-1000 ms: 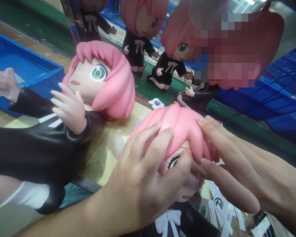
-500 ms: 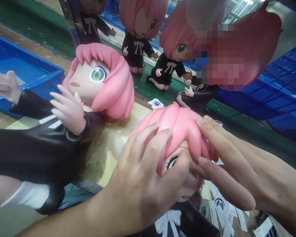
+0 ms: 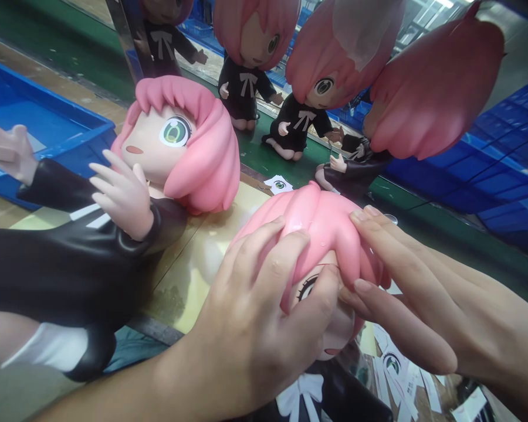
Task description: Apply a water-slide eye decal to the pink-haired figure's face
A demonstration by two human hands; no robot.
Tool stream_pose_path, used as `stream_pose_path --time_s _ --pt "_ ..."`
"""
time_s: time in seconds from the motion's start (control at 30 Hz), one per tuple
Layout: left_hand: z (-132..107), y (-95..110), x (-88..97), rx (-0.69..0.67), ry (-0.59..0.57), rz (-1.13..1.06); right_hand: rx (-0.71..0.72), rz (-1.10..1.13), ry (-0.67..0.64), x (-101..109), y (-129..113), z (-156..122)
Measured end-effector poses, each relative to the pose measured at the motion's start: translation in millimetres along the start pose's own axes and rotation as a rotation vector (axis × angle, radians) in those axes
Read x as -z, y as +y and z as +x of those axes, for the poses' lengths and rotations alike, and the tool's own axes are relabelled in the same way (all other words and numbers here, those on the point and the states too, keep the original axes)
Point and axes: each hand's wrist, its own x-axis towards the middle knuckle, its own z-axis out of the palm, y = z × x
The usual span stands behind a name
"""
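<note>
A doll figure with pink hair, a black dress and a white bow lies face up below me. My left hand curves over the hair on the left of its head, the thumb pressed beside the eye. From the right, my right hand reaches in with fingers stretched out; its fingertips touch the fringe and its thumb rests beside the face. One printed eye shows partly by my left thumb. The area of the other eye is covered by my fingers, and anything small between them is hidden.
Left of it, a second pink-haired figure lies on its back on the yellowish board. Behind stand several more figures, apparently in a mirror. There is a blue bin at left. Cut paper pieces with printed eyes lie at right.
Almost nothing differs. Both hands keep their places on the head, with only a very slight shift.
</note>
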Motion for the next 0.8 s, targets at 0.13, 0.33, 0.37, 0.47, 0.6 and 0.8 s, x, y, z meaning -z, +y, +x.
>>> stream_pose_path --time_s 0.13,0.33,0.37,0.47,0.6,0.8 --pt "0.1 -0.5 1.2 -0.008 -0.030 -0.012 0.034 -0.010 -0.023 2.9 4.8 2.6" --pt "0.3 -1.1 1.7 -0.012 -0.023 0.013 0.004 -0.008 -0.014 1.5 0.6 1.6" --pt "0.3 -1.1 1.6 -0.011 -0.025 0.014 -0.031 -0.010 0.001 0.6 -1.7 0.4" --pt "0.4 -1.1 1.7 -0.012 -0.037 0.003 -0.106 -0.020 0.041 -1.5 -6.6 -3.5" --pt "0.3 -0.5 2.2 -0.008 -0.032 0.008 -0.024 -0.040 -0.002 -0.2 -2.8 -4.5" --pt "0.6 1.2 0.2 0.004 -0.017 0.012 0.068 -0.038 -0.040 1.3 6.0 -1.6"
